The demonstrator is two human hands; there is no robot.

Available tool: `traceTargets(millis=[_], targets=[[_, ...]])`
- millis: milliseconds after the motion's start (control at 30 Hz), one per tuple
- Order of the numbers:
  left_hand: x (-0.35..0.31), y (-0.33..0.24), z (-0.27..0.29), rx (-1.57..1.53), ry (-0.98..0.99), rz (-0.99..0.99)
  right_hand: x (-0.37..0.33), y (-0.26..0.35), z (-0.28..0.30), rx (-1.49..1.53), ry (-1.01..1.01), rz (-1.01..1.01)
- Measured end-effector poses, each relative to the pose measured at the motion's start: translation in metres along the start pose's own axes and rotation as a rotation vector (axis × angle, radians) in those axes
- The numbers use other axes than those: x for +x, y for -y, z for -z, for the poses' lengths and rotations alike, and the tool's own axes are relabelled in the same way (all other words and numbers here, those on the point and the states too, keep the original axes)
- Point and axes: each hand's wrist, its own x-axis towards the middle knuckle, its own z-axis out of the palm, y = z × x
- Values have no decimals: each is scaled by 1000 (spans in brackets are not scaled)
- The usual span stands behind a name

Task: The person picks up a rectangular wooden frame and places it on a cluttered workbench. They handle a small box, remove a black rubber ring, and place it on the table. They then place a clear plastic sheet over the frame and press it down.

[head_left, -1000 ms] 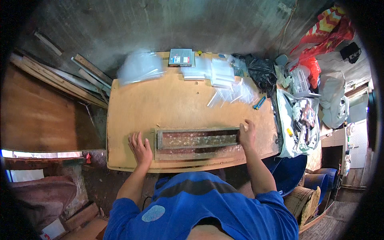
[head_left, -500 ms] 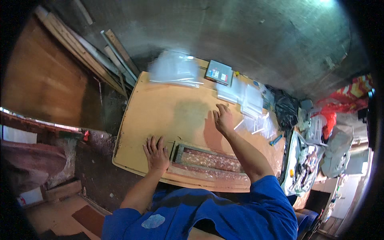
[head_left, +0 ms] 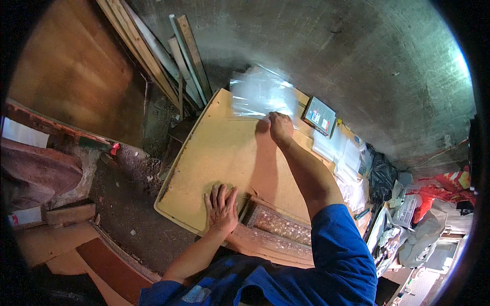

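A pile of clear plastic bags (head_left: 263,92) lies at the far end of the yellow-brown table (head_left: 214,148), its surface glossy with reflections. My right hand (head_left: 280,127) reaches out to the near edge of this pile, its fingers closed in a pinch on the edge of a bag; the fingertips are partly hidden. Close to the table's front edge, my left hand (head_left: 222,209) rests flat with fingers spread, holding nothing. Just right of it is a long framed panel (head_left: 280,224) with a speckled reddish surface, partly covered by my right arm.
A dark flat box (head_left: 319,116) sits right of the pile, with more clear bags (head_left: 332,145) beyond it. A black plastic bag (head_left: 380,171) and a blue-handled tool (head_left: 362,214) are at the right. Wooden boards (head_left: 189,51) lean on the wall behind.
My right hand has moved from above the table's middle forward to the bag pile. The left hand stays flat on the table. The view has turned and shifted.
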Motion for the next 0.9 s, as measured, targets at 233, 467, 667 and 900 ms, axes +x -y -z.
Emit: traceTargets(millis=[233,467,667,900], targets=[[-1,1,4,-27,-13,-12,9,-5,34,-54,-80,-38],[-4,3,6,-96,-78,-37,-24,-5,115,-12,-335,161],[-5,1,7,-133,-108,-34,-64,9,178,169,-423,-80],[-9,2,-3,-76,-229,-71,-147,16,245,617,-503,-207]])
